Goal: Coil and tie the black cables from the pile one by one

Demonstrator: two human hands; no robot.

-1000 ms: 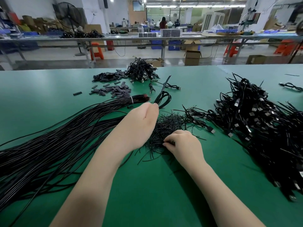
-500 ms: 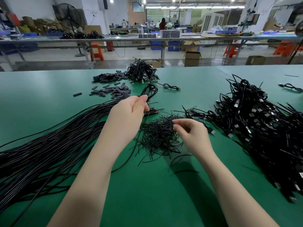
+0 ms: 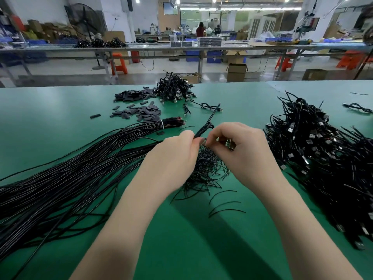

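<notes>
My left hand (image 3: 177, 156) pinches a coiled black cable (image 3: 205, 127) that sticks up and away from my fingers above the table centre. My right hand (image 3: 240, 150) is curled close against it, its fingertips at the coil's near end; a twist tie may be between them, but I cannot see it. Just beneath both hands lies a small heap of black twist ties (image 3: 205, 168). A long bundle of straight black cables (image 3: 66, 178) stretches off to the left. A big pile of coiled, tied cables with USB plugs (image 3: 323, 158) sits at the right.
A green table (image 3: 50, 118) carries black flat sleeve pieces (image 3: 139, 114) and a smaller cable pile (image 3: 173, 89) at the far centre. Loose tied cables (image 3: 210, 107) lie beyond my hands, another (image 3: 357, 108) at far right. Several stray ties (image 3: 224, 207) lie close to me.
My right hand lifted from the tie heap and came up to meet my left hand. The coil in my left hand moved right and toward the table centre.
</notes>
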